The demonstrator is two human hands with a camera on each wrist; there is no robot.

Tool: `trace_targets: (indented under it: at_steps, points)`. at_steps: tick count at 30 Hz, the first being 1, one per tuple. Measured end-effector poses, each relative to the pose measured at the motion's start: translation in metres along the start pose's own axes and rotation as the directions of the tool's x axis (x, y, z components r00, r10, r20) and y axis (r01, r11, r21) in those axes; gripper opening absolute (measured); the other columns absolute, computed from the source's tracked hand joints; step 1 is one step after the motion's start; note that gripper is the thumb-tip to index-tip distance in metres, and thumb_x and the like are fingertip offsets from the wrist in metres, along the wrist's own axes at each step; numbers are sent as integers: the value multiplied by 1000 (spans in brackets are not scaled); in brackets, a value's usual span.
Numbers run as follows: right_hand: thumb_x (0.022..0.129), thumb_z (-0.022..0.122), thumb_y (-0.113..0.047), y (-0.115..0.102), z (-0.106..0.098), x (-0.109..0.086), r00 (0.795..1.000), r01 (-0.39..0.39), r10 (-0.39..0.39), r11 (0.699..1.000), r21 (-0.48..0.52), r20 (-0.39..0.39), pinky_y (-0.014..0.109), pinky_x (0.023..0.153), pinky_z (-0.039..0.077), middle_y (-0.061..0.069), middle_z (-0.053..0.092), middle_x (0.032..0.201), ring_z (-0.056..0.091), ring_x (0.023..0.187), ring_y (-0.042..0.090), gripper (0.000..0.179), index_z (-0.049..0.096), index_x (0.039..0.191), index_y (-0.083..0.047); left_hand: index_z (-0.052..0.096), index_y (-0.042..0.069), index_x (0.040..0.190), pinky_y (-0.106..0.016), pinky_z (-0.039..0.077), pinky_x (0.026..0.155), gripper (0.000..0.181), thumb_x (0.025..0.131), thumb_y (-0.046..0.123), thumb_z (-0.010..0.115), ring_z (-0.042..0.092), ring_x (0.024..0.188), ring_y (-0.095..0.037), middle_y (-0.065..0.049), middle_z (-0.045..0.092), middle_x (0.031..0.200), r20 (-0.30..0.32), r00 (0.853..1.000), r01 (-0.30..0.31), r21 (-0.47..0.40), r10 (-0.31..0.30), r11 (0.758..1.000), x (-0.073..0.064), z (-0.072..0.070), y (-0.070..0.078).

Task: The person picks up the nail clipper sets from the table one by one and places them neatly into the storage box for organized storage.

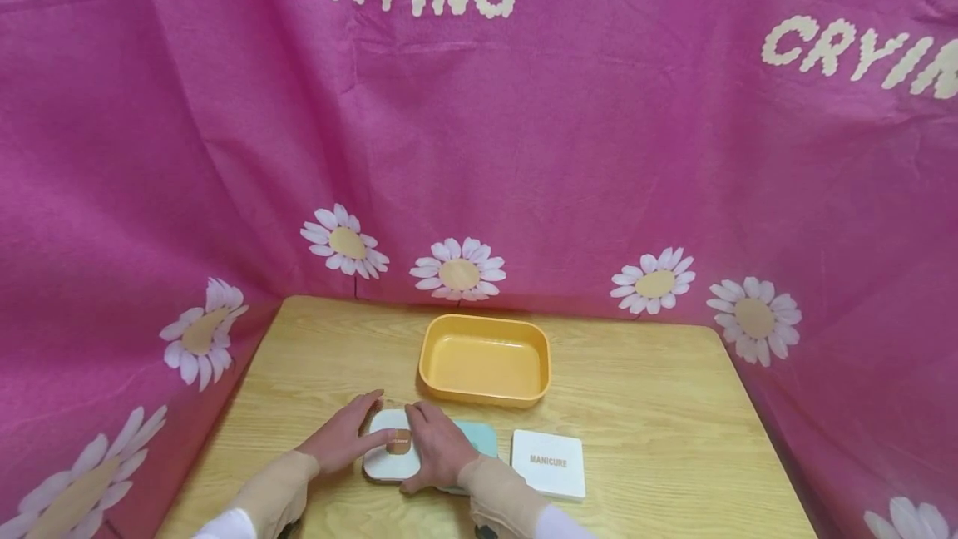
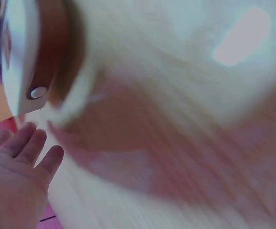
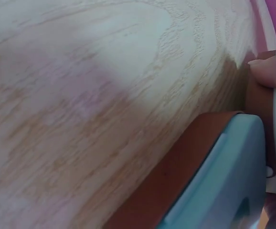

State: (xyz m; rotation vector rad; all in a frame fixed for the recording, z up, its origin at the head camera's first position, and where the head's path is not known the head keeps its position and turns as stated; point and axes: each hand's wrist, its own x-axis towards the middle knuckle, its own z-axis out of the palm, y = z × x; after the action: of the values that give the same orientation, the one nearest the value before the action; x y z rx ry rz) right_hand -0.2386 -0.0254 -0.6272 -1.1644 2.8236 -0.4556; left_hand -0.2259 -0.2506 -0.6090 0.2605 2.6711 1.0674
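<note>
A white case [image 1: 389,466] with brown sides and a metal snap lies on the table, a brown label on its top. My right hand [image 1: 443,449] spans its right side and grips it, fingers at the far edge, thumb against the brown side in the right wrist view. My left hand [image 1: 343,437] is at its left, fingers straight, thumb over the label; in the left wrist view its fingers are apart from the case. A similar teal case [image 3: 224,176] sits just right of the white one, partly hidden under my right hand in the head view.
A flat white box [image 1: 550,479] marked MANICURE lies to the right of the teal case. Behind the cases stands a yellow tray [image 1: 485,398] with raised walls. Pink cloth [image 1: 569,148] with daisies hangs around the wooden table [image 1: 659,431].
</note>
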Motion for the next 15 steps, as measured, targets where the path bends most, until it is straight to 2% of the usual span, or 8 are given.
trace_targets:
  at_steps: [4,8,12,15]
  points:
    - [58,98,-55,2,1,-3,999,11,-11,1000,9,-53,27,113,43,9,55,140,54,129,20,118,45,149,-2,29,1,163,-58,31,122,87,100,47,67,43,147,-40,-22,48,157,-40,998,44,-110,-48,993,16,-1,11]
    - [57,97,-56,3,1,-6,997,13,-12,1000,20,-77,27,113,43,8,55,140,54,129,19,120,45,151,-2,22,3,165,-56,28,124,88,101,44,66,36,152,-41,-24,37,164,-50,996,63,-232,-77,971,34,-3,21]
    - [57,97,-57,2,1,-10,995,22,-20,1000,20,-100,26,113,43,9,55,140,54,129,19,122,45,151,1,18,3,166,-56,28,123,86,102,35,66,30,154,-46,-27,29,167,-33,995,81,-361,-99,929,51,-4,29]
    - [57,97,-56,0,-1,-13,994,21,-19,999,23,-110,25,112,44,9,55,140,54,128,19,122,46,151,1,17,2,166,-58,28,123,84,100,24,65,27,154,-49,-29,26,168,-9,992,109,-466,-128,878,62,-1,34]
